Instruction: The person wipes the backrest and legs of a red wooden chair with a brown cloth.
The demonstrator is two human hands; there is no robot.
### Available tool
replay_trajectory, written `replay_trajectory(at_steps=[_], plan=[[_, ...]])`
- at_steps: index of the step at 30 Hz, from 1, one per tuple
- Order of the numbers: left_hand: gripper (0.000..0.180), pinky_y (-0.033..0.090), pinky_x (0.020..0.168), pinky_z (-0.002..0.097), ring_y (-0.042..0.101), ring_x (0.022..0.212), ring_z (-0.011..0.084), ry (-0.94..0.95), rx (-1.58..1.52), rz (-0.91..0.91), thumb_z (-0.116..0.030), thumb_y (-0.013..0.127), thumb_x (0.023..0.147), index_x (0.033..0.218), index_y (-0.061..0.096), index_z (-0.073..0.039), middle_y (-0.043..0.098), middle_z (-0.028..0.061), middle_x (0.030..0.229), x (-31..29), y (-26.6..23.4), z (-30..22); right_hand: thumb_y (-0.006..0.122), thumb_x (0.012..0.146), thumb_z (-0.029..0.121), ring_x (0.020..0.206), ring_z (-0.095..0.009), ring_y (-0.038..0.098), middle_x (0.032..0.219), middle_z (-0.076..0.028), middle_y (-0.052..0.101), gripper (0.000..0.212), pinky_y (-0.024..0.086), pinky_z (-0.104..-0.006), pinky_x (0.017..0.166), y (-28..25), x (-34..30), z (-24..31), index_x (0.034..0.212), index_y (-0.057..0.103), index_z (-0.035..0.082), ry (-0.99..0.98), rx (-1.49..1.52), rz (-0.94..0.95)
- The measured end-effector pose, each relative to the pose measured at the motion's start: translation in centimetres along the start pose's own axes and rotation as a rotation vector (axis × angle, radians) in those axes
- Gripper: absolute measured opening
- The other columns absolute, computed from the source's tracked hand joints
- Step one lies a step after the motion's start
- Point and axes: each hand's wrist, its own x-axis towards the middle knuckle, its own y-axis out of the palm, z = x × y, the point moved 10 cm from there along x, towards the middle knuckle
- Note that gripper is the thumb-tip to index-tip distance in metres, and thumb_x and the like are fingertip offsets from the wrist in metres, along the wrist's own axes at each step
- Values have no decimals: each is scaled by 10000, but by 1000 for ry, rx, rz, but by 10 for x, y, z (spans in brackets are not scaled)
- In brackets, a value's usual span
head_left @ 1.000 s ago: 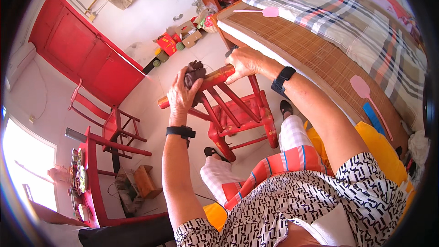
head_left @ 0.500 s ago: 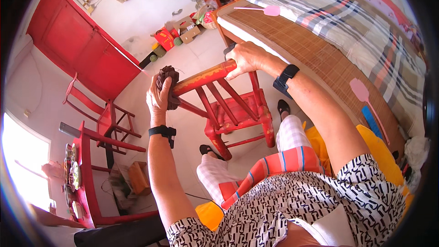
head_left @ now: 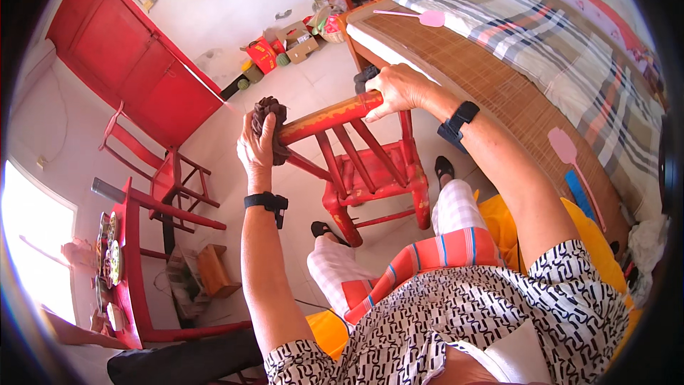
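Note:
A small red wooden chair with worn, yellowish patches stands in front of my legs. Its top rail runs between my two hands. My left hand is closed on a bunched dark brown cloth, pressed against the rail's left end. Around the right end of the rail my right hand is wrapped, thumb on the near side. A dark bunched piece shows just beyond its fingers; I cannot make out whether it is cloth too.
To the right is a bed with a bamboo mat, a plaid cover and pink fly swatters. A red table with plates and another red chair stand at left. Boxes line the far wall near a red door.
Both hands and the chair's top rail sit slightly farther right in the picture, and the room has shifted a little too. More of the dark piece beyond my right fingers shows.

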Motion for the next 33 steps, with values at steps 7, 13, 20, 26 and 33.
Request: replay_trajectory(at_steps=[7, 13, 20, 26, 33], plan=[[566, 464, 889, 460, 668, 907, 376, -39, 191, 19, -614, 524, 892, 1094, 613, -93, 709, 163, 936, 0, 2, 2, 749, 659, 631, 715, -369, 663, 707, -180, 669, 613, 527, -450, 689, 1, -4, 2, 864, 705, 56, -46, -15, -35], [532, 429, 890, 510, 646, 914, 374, 110, 369, 108, -565, 587, 877, 1083, 627, -75, 692, 191, 948, -5, 32, -43, 727, 681, 634, 694, -360, 670, 693, -185, 669, 614, 537, -458, 681, 3, -11, 2, 867, 709, 50, -60, -40, -35], [582, 466, 835, 495, 619, 945, 393, 274, 162, 171, -561, 606, 869, 1169, 603, -62, 660, 198, 998, -26, 96, -131, 769, 599, 605, 652, -370, 662, 654, -193, 654, 601, 538, -445, 641, -8, -18, 9, 706, 690, 19, -23, 8, -66], [676, 469, 830, 498, 614, 957, 405, 227, 173, 204, -639, 589, 850, 1219, 580, -73, 649, 208, 1007, -23, 127, -148, 773, 597, 495, 641, -353, 670, 665, -151, 674, 445, 544, -442, 616, -14, -22, 9, 688, 708, 64, -48, 171, -143], [722, 433, 883, 505, 591, 1037, 384, 244, 93, 286, -685, 556, 840, 1279, 556, -111, 635, 183, 1063, -21, 124, -134, 780, 580, 476, 676, -365, 680, 681, -170, 677, 433, 553, -437, 633, -10, -18, 8, 695, 718, 64, -4, 61, -122]])
